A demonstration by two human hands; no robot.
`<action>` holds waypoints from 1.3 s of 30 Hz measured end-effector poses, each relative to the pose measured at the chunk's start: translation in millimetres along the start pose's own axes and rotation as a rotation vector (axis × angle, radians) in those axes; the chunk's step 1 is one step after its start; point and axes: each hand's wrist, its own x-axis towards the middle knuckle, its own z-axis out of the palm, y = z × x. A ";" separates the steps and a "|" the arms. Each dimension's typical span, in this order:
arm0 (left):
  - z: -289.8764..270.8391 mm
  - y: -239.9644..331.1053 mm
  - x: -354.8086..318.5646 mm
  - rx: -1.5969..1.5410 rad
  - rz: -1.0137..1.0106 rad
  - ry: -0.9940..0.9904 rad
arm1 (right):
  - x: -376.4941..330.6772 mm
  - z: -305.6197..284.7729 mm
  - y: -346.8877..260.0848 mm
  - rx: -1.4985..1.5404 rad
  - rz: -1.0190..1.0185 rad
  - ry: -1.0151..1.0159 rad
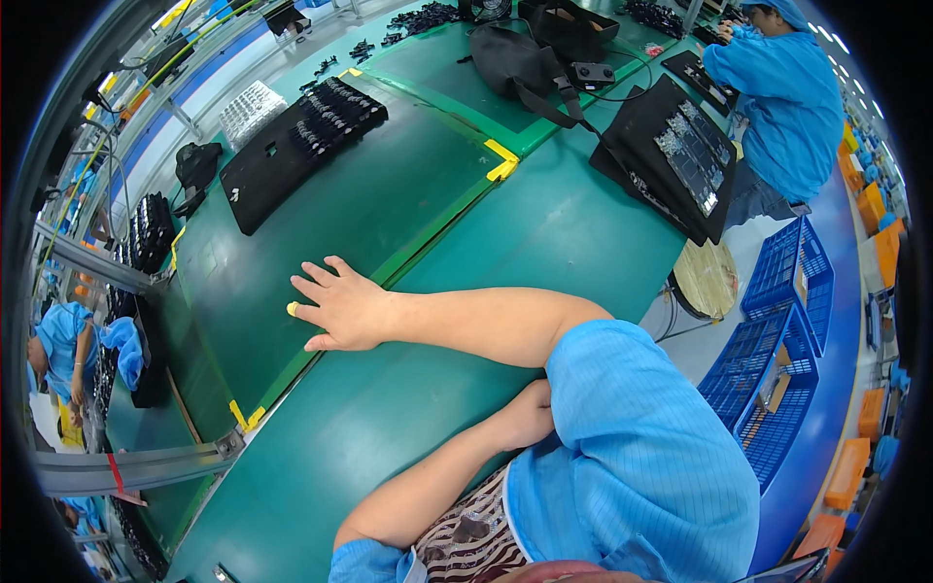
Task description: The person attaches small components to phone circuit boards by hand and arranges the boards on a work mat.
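My right hand [348,307] lies palm down and open on the green-topped workbench [447,384], arm stretched across to the left. Its fingers are spread, and one wears a yellow finger cot [292,309]. It holds nothing. My left hand [526,416] is tucked against the blue sleeve [632,408] of my right arm, below the elbow. Its fingers look curled, partly hidden by the sleeve, and what they hold, if anything, does not show. Beyond my right hand is a black foam tray [258,180] carrying rows of small dark parts [335,117].
Yellow corner tape [501,161] marks the mat. Farther back lie a black bag [510,63] and a black board with clear-wrapped parts [695,155]. A co-worker in blue [787,107] sits far right. Blue crates [777,379] stand right. A metal rail [146,471] crosses the left.
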 end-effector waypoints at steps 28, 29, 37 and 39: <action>-0.3 -2.8 -0.7 -0.007 0.026 0.006 | 0.8 -0.3 -1.3 0.014 0.014 -0.026; -0.2 -2.1 -0.7 -0.014 0.021 0.004 | 0.5 -0.3 -0.9 0.014 0.013 -0.028; 0.3 -9.0 -0.4 0.011 0.023 0.021 | 1.8 -0.5 -3.6 0.016 0.035 -0.031; 0.8 -10.1 0.1 0.011 0.010 -0.016 | 1.3 -0.9 -3.4 0.015 0.036 -0.025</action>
